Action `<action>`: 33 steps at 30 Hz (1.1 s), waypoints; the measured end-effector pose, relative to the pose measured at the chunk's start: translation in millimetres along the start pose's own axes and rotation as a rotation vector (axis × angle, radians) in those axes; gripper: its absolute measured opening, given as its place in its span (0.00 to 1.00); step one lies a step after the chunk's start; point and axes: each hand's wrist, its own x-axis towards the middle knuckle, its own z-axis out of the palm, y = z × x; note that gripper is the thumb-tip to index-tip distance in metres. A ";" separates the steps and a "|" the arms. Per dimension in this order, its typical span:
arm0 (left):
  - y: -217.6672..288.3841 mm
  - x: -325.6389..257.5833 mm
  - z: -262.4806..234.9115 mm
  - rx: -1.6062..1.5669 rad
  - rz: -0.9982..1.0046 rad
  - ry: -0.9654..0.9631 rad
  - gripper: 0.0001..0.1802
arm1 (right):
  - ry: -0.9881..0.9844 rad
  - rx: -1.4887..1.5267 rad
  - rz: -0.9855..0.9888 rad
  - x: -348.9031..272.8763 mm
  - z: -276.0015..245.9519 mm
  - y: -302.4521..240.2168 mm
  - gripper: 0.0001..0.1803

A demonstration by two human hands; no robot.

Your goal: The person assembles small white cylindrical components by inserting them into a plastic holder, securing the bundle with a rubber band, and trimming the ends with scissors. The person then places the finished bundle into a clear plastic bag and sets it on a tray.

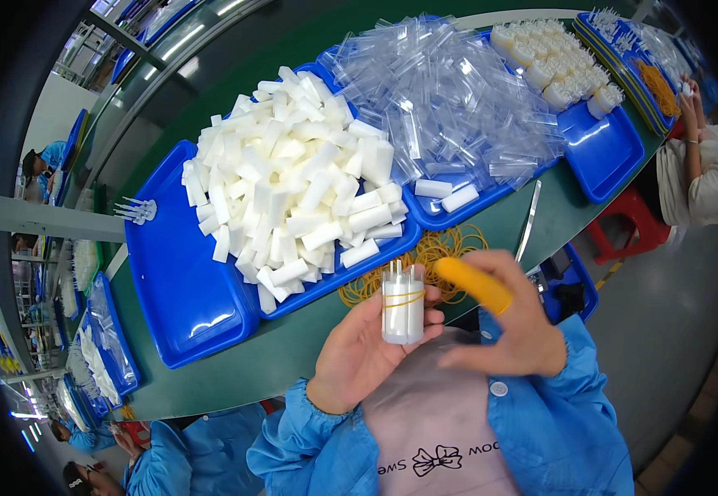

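Note:
My left hand (351, 355) holds a small upright bundle (403, 318) of clear plastic tubes with white pieces inside. A yellow rubber band (405, 298) wraps around its upper part, and thin white tips poke out at the top. To the right of the bundle, my right hand (520, 331) is raised with thumb and index finger spread, holding nothing; it is slightly blurred. Its index finger wears a yellow finger cot (475, 285). Just behind my hands lies a loose pile of yellow rubber bands (450, 245), partly hidden by them.
Beyond the bands, white foam-like blocks (293, 165) heap over a blue tray (185, 306). Clear plastic sleeves (450, 99) fill another tray. Banded white bundles (541, 58) stand at far right. A metal strip (529, 219) lies on the green table (210, 388). Other people sit nearby.

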 end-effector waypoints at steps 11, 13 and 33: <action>-1.4 -0.2 19.2 0.125 0.103 -0.002 0.29 | 0.082 -0.171 -0.115 21.5 13.0 -11.7 0.42; -1.2 1.0 21.0 0.156 0.074 0.031 0.29 | 0.076 -0.236 -0.130 21.6 15.0 -10.7 0.41; 4.7 3.7 1.4 0.248 0.022 -0.042 0.32 | 0.009 -0.114 -0.101 19.0 11.4 -3.0 0.42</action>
